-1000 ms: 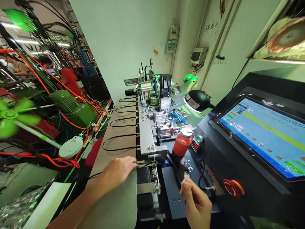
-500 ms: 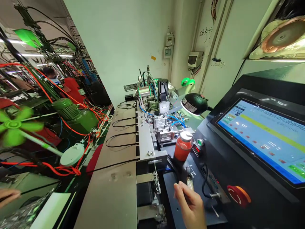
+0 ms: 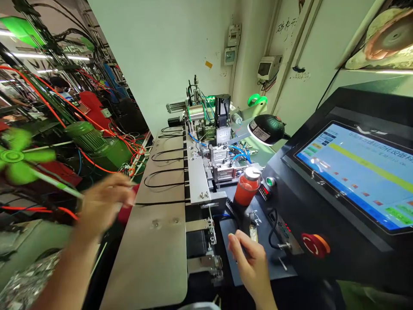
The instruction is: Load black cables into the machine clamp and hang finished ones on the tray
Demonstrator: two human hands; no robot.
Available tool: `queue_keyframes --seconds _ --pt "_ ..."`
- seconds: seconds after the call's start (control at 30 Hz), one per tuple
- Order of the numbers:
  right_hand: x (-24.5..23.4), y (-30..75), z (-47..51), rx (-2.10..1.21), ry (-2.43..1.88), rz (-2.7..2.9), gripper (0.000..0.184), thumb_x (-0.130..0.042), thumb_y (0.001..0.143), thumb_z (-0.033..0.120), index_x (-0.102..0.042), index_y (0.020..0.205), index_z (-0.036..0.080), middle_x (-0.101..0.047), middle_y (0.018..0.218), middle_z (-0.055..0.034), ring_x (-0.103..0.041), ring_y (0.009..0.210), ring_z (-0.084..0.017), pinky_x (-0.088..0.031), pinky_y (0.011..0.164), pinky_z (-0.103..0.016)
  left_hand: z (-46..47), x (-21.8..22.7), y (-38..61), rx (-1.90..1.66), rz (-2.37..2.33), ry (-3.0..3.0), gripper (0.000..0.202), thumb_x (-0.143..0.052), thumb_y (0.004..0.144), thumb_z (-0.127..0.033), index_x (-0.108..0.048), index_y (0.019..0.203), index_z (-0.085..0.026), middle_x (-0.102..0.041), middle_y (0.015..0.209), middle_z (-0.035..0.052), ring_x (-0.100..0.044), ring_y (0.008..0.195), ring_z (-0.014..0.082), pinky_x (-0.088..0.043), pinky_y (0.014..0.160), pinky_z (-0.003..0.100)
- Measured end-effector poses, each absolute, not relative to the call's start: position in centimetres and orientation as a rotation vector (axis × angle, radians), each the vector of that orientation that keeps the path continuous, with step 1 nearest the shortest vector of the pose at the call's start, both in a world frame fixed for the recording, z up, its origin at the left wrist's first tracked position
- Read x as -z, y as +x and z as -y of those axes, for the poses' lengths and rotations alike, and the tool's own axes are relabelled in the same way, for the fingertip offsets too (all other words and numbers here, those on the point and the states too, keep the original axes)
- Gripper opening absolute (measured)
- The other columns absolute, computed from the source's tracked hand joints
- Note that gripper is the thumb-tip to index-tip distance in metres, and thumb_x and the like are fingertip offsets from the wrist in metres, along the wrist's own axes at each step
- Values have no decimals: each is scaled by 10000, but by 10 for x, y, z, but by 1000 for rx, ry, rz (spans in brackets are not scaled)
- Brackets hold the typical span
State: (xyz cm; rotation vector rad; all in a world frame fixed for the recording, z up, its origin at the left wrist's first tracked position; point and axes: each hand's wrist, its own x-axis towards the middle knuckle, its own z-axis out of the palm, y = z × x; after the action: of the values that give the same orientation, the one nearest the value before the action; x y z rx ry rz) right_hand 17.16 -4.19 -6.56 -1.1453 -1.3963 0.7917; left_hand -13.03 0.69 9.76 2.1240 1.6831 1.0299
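Black, thin, looped cables (image 3: 161, 186) lie across a beige metal table (image 3: 145, 258), seemingly finished; the nearest straight black cable (image 3: 161, 203), not yet looped, reaches the blurred left hand (image 3: 108, 198), grip unclear. Curled right hand (image 3: 250, 260): contents hidden.

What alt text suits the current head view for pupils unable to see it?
A person's blurred left hand is by a black cord across a metal table, where more cords lie looped. The right hand, fingers curled, is near a red-filled jar; a control screen is at far right.
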Motion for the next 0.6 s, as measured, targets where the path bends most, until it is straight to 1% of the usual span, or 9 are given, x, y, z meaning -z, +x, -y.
queue_keyframes --seconds 0.07,0.1,0.13,0.2,0.3,0.37,0.43,0.53,0.6 --pt "58 171 42 -759 -1141 1411 388 -479 951 320 -507 588 185 -459 553 25 -442 505 -107 -342 495 -228 -18 -69 -78 -815 -1293 2236 329 -434 965 -411 -694 1028 -219 -631 799 0 -534 633 90 -408 520 180" --pt "55 171 42 -744 -1144 1406 364 -485 951 308 -535 612 184 -482 568 21 -462 525 -112 -355 511 -229 -20 -57 -55 -673 -1166 2229 305 -445 967 -363 -700 1039 -212 -637 852 21 -569 706 106 -457 606 205" --pt "54 171 43 -735 -1148 1393 333 -494 948 298 -565 644 184 -510 591 15 -487 552 -119 -374 534 -231 -19 -46 -36 -644 -1074 2226 290 -455 964 -329 -711 1007 -201 -634 831 26 -582 721 112 -467 638 212" --pt "53 170 44 -752 -1157 1358 241 -520 938 282 -626 742 188 -583 673 -1 -546 631 -137 -421 597 -238 -15 -29 -11 -633 -1018 2182 250 -482 953 -271 -714 973 -179 -641 827 34 -605 769 124 -478 706 225" --pt "58 164 44 -824 -1151 1284 126 -565 915 279 -662 896 200 -656 818 -30 -601 728 -158 -473 661 -250 -8 -11 -3 -696 -1050 2138 174 -546 921 -243 -699 904 -163 -656 805 25 -610 748 122 -475 692 218" --pt "62 158 43 -865 -1137 1240 118 -583 903 282 -662 929 199 -666 848 -39 -611 734 -161 -487 659 -254 -6 -3 -5 -717 -1049 2155 164 -555 916 -245 -686 867 -160 -657 795 22 -610 738 122 -476 689 219" --pt "64 154 42 -874 -1134 1210 127 -572 906 281 -662 891 193 -655 791 -29 -598 692 -152 -479 635 -249 -5 2 -7 -711 -1049 2200 183 -536 926 -254 -678 856 -161 -649 791 23 -602 720 119 -472 663 214" --pt "61 159 40 -898 -1154 1263 220 -543 917 298 -635 755 181 -589 663 1 -532 613 -131 -425 582 -235 -6 2 -10 -618 -1070 2329 235 -502 943 -282 -673 833 -162 -623 783 21 -572 672 105 -443 610 201" --pt "59 168 38 -1053 -1124 1412 276 -556 905 318 -603 674 174 -543 611 17 -487 583 -120 -387 558 -230 -9 -1 -14 -466 -997 2437 267 -495 948 -302 -674 804 -168 -602 758 7 -547 634 93 -416 584 198"
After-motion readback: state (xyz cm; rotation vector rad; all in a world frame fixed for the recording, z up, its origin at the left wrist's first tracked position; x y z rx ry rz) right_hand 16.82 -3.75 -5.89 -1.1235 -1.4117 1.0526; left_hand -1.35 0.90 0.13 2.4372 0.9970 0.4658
